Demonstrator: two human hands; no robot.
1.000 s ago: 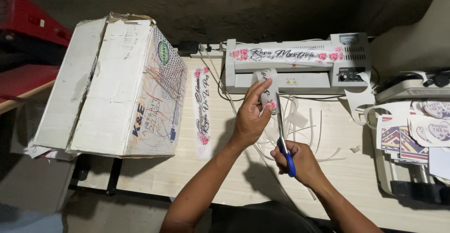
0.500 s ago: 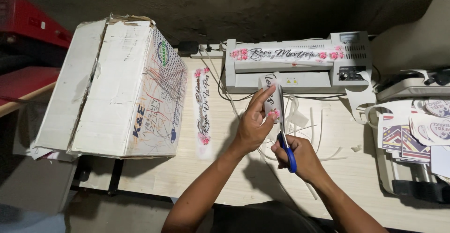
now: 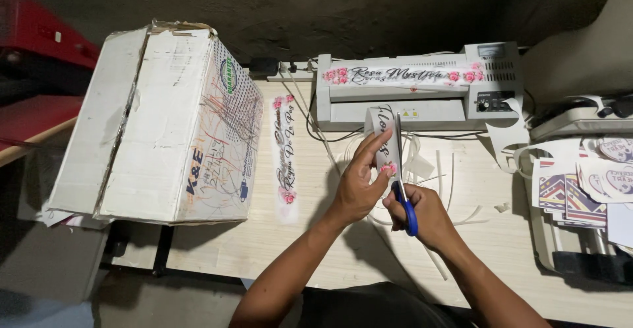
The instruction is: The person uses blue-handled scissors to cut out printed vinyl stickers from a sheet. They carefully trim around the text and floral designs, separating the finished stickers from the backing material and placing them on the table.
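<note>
Laminated strip [image 3: 384, 138], printed with script and pink flowers, stands upright above the surface [image 3: 277, 249], just in front of the laminator [image 3: 415, 94]. My left hand [image 3: 359, 186] pinches its lower left edge, fingers pressed on the film. My right hand [image 3: 428, 217] is closed through the blue handles of the scissors [image 3: 402, 176]; the blades run up the strip's right edge, apparently closed on it. I judge the strip light, springy and slick; best held near the cut line, low down, so it doesn't flop. A second printed strip [image 3: 285, 150] lies flat to the left, beside a worn cardboard box [image 3: 165, 123]. White offcuts [image 3: 448, 183] litter the surface. Stacked printed stickers [image 3: 580, 189] sit far right.
</note>
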